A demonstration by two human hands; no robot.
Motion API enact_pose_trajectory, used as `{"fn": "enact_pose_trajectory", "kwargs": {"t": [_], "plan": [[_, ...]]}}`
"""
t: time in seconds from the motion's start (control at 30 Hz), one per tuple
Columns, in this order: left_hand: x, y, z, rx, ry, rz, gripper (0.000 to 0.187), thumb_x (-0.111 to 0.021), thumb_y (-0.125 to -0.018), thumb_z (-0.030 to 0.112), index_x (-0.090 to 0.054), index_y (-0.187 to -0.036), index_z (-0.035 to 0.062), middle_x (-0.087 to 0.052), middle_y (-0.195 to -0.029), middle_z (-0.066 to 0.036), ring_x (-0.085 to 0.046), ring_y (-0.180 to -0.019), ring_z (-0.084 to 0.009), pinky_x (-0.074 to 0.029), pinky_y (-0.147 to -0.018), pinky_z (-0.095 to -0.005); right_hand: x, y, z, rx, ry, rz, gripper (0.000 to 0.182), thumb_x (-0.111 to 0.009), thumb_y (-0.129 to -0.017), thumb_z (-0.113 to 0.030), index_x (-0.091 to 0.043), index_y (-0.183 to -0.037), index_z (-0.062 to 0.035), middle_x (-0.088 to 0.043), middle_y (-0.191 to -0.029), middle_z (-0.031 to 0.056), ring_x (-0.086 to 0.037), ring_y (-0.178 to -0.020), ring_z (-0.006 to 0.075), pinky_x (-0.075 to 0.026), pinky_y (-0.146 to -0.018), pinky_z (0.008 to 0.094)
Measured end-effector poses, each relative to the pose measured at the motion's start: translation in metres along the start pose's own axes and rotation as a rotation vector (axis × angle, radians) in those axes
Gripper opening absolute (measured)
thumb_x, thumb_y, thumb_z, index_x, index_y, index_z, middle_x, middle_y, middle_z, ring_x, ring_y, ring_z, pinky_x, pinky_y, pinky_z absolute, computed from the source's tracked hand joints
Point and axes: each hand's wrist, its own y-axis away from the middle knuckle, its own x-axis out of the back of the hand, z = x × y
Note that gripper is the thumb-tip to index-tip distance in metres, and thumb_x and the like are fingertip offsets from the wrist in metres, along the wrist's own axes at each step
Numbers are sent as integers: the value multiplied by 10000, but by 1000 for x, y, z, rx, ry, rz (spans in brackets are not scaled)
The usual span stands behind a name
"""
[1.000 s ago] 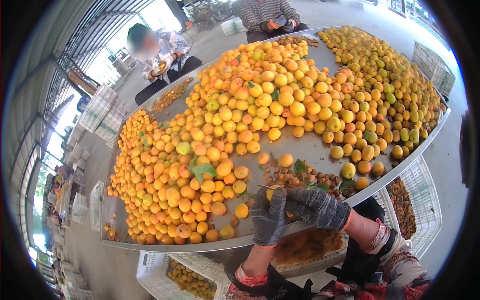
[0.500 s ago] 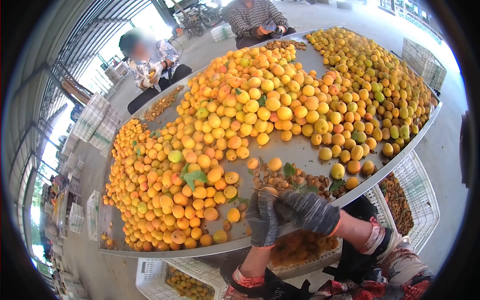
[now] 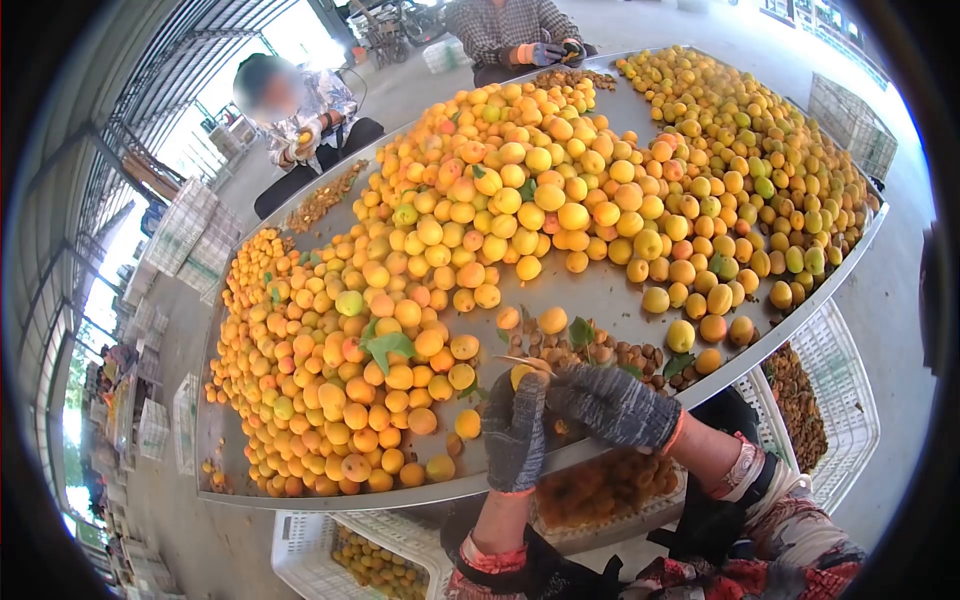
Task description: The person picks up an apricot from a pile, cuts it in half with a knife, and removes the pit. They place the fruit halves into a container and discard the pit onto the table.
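My left hand, in a grey knit glove, is closed around an apricot at the table's near edge. A thin tan edge shows above the fruit; I cannot make out what it is. My right hand, gloved alike, is beside it with fingers curled in toward the apricot. Whatever lies between those fingers is hidden. Just beyond both hands is a patch of brown apricot pits with a green leaf and a few whole fruits. A large heap of apricots spreads across the metal table.
The table's raised rim runs in front of me. Below it stand a white crate with brown pits and another crate with apricots. Two people sit across the table, one with a gloved hand. Stacked crates stand at left.
My left hand has shifted slightly left and tilted, and the apricot's yellow side now shows at its fingertips. My right hand stays close. The far person's hands have lowered toward the table.
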Motion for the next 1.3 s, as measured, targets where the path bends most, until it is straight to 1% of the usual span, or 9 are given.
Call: {"fn": "enact_pose_trajectory", "kwargs": {"t": [0.13,0.27,0.37,0.53,0.63,1.07,1.17,1.23,1.3], "plan": [[-10,0,3,52,169,56,329,-487,-891,306,-540,-994,-2,-549,-837,-70,-485,-742,-126,-401,-636,-272,4,-1,-14,297,716,30,382,-533,-762,-48,-521,-1137,26,-505,-1145,194,-512,-1045,338,-421,-904,397],[-11,0,-5,102,333,47,346,-478,-896,298,-523,-1037,-14,-554,-876,-67,-497,-812,-134,-411,-678,-281,-27,2,-14,98,530,91,398,-529,-750,-40,-513,-1141,34,-502,-1144,204,-511,-1040,352,-422,-904,404],[-6,1,-10,-222,16,25,341,-483,-895,300,-520,-1026,-12,-546,-859,-51,-494,-815,-125,-409,-671,-265,-19,-2,-28,21,516,55,373,-505,-789,-26,-501,-1160,20,-506,-1146,189,-520,-1034,324,-425,-906,377],[0,-3,-16,124,197,51,324,-512,-873,307,-544,-943,-8,-559,-796,-66,-501,-685,-139,-403,-587,-273,-18,0,-12,-117,-214,21,309,-482,-867,-47,-486,-1171,11,-538,-1132,163,-542,-1021,219,-440,-858,310],[2,-2,-26,-235,-94,103,240,-525,-865,208,-560,-927,-22,-582,-780,-127,-550,-686,-203,-425,-589,-317,-8,-1,-12,-96,-176,-47,381,-541,-807,-109,-497,-1160,26,-522,-1124,194,-551,-989,297,-460,-810,338],[-3,-1,1,-206,-11,-18,338,-509,-882,279,-528,-1050,-14,-583,-861,-50,-526,-772,-130,-428,-671,-258,10,1,-24,-157,-121,56,353,-542,-838,-59,-488,-1181,5,-572,-1081,154,-584,-951,235,-453,-816,320],[2,0,6,181,194,-132,347,-507,-884,270,-515,-1078,-18,-563,-957,-79,-516,-864,-142,-424,-743,-272,5,2,-18,180,335,70,362,-544,-830,-46,-486,-1183,7,-545,-1113,160,-577,-952,264,-452,-815,344],[-7,3,-1,57,356,-21,356,-495,-890,273,-503,-1099,-16,-556,-976,-91,-512,-887,-157,-418,-769,-282,-10,0,-34,-274,-240,164,406,-535,-785,-70,-473,-1177,16,-500,-1141,196,-538,-1009,303,-467,-795,358],[-7,1,-7,36,286,-31,355,-494,-891,271,-500,-1108,-10,-556,-978,-84,-510,-888,-154,-417,-774,-284,-23,2,-30,-175,40,198,396,-538,-799,-49,-474,-1184,12,-507,-1139,179,-542,-992,300,-456,-810,368]]}}
